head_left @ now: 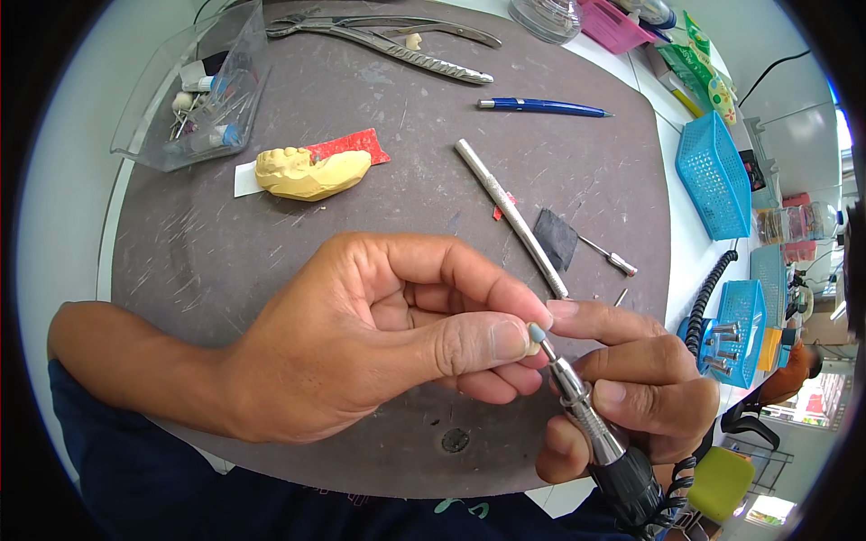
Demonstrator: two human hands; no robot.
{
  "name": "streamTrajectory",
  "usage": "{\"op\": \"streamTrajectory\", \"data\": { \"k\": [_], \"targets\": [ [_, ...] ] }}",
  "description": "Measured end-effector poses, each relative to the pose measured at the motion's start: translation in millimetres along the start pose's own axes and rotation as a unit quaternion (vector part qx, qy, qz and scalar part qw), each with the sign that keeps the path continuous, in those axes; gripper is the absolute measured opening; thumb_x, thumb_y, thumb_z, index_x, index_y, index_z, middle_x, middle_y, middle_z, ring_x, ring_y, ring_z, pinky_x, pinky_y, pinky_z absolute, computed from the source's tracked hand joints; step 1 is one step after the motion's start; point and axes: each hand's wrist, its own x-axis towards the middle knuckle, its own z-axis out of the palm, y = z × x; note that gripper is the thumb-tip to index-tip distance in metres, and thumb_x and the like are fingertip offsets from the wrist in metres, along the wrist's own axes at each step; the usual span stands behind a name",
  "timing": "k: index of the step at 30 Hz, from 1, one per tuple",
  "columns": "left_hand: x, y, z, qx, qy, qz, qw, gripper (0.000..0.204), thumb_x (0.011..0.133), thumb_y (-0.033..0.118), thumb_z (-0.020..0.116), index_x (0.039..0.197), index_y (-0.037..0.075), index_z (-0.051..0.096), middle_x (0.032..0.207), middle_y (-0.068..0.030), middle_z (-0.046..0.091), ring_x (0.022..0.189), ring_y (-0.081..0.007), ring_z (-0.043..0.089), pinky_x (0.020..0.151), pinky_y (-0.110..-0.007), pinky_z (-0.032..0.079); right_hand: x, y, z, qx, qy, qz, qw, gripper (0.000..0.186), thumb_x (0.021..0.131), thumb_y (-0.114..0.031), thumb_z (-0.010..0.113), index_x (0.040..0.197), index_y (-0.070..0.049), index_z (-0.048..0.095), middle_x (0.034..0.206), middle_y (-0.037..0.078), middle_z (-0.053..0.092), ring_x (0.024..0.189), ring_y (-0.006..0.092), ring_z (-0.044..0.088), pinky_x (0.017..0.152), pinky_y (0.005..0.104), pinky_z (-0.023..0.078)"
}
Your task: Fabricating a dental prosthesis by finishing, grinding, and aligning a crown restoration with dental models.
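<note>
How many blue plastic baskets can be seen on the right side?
2: one blue basket at the table's right edge, another blue basket lower down, holding metal pieces. Others may be hidden past the rim.

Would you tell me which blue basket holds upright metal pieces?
The lower blue basket, right of the right hand, holds them; the upper blue basket shows none.

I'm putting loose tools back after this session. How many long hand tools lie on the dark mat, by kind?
Forceps-type pliers: 1
Blue pen: 1
Silver knurled handle: 1
Small pin-like metal tool: 1
Total: 4
Not counted: the rotary handpiece, gripped in the right hand, its tip near the left hand.
</note>
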Motion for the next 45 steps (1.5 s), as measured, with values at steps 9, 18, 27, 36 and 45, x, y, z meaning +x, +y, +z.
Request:
{"op": "streamTrajectory", "data": {
  "k": [9, 18, 27, 36, 45],
  "targets": [
    [-0.1, -0.5, 0.3, -0.006, -0.001, 0.001, 1.000, 0.014, 0.094, 0.000, 0.059, 0.109, -0.004, 0.059, 0.102, -0.0212, 0.067, 0.092, -0.0250, 0.071, 0.079, -0.033, 0.062, 1.6, 3.6, -1.2, -0.008, -0.004, -0.023, 1.000, 0.047, 0.079, -0.013, 0.081, 0.106, -0.004, 0.043, 0.082, 0.013, 0.054, 0.094, 0.0383, 0.068, 0.081, 0.0408, 0.060],
    [-0.7, 1.5, 1.7, 0.009, 0.007, -0.008, 1.000, 0.016, 0.096, 0.002, 0.057, 0.111, -0.003, 0.056, 0.102, -0.0213, 0.067, 0.094, -0.0259, 0.071, 0.081, -0.033, 0.062, 1.1, 4.6, -2.2, -0.003, 0.004, -0.030, 1.000, 0.046, 0.081, -0.015, 0.079, 0.105, -0.003, 0.042, 0.082, 0.013, 0.054, 0.094, 0.0382, 0.068, 0.082, 0.0408, 0.060],
    [0.1, 2.0, 1.1, 0.018, 0.007, -0.013, 1.000, 0.014, 0.097, 0.002, 0.056, 0.110, -0.003, 0.056, 0.104, -0.0229, 0.067, 0.093, -0.0250, 0.071, 0.080, -0.032, 0.062, -1.4, 3.2, -1.4, 0.016, -0.013, -0.016, 1.000, 0.047, 0.079, -0.013, 0.081, 0.107, -0.005, 0.044, 0.085, 0.012, 0.054, 0.099, 0.0394, 0.066, 0.081, 0.0401, 0.060],
    [-0.9, 3.0, 1.2, 0.017, 0.011, -0.023, 1.000, 0.014, 0.096, 0.002, 0.057, 0.109, -0.003, 0.056, 0.105, -0.0232, 0.067, 0.092, -0.0245, 0.071, 0.079, -0.032, 0.063, -0.7, 1.3, -1.6, 0.012, -0.020, -0.014, 1.000, 0.046, 0.080, -0.011, 0.079, 0.108, -0.006, 0.044, 0.086, 0.012, 0.054, 0.100, 0.0396, 0.066, 0.083, 0.0421, 0.059],
    [-0.3, 1.6, 1.6, 0.007, 0.014, -0.015, 1.000, 0.015, 0.097, 0.003, 0.056, 0.110, -0.002, 0.055, 0.103, -0.0228, 0.066, 0.094, -0.0260, 0.071, 0.080, -0.032, 0.063, 0.0, 4.5, -0.7, 0.002, 0.013, -0.020, 1.000, 0.046, 0.080, -0.013, 0.080, 0.105, -0.003, 0.043, 0.083, 0.013, 0.054, 0.096, 0.0380, 0.067, 0.085, 0.0432, 0.059]
  ]
}}
